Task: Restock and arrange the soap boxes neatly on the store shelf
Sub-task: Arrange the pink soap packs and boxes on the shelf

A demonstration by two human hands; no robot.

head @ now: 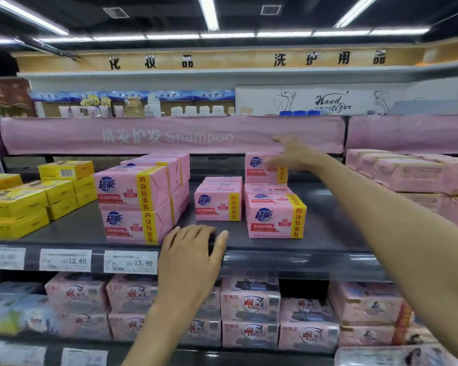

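Observation:
Pink soap boxes with yellow bands stand on the dark shelf (328,233). A two-high stack (132,204) fills the left, a single box (218,206) sits mid-shelf, and another box (275,216) stands front right. Farther back, a raised box (259,167) rests on top of others. My right hand (294,153) reaches to that raised box with fingers spread, touching its upper right side. My left hand (193,249) lies flat on the shelf's front edge, fingers relaxed, holding nothing.
Yellow soap boxes (24,204) are stacked at the left, pale pink packs (413,173) at the right. Price tags (131,261) line the shelf rail. A pink Shampoo banner (169,136) hangs just above. More pink packs (249,307) fill the shelf below.

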